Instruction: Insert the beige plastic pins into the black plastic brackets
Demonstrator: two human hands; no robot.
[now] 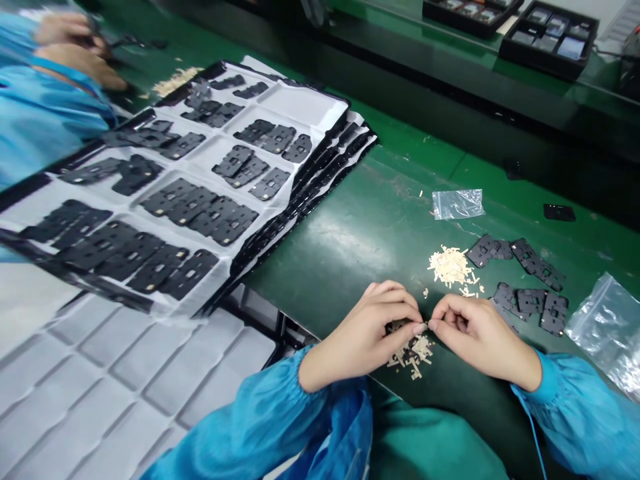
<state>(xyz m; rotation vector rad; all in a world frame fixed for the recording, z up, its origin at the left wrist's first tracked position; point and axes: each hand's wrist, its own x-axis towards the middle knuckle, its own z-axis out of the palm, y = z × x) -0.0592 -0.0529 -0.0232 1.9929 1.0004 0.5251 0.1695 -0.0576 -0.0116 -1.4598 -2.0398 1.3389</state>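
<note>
Pale strips (pixel 419 352) lie scattered on the green workbench (pixel 345 267), directly below the left hand (pixel 363 333). Hands are together: left and right hand (pixel 480 333) meet at the fingertips, pinching a tiny piece (pixel 426 325). Black frames (pixel 530 287) lie nearby, right.

On my feed, a stack of white trays (pixel 300 100) holds rows of black plates (pixel 165 207), a co-worker's blue sleeve (pixel 45 113) reaches in beyond, and a clear plastic bag (pixel 457 203) lies on the green bench.
</note>
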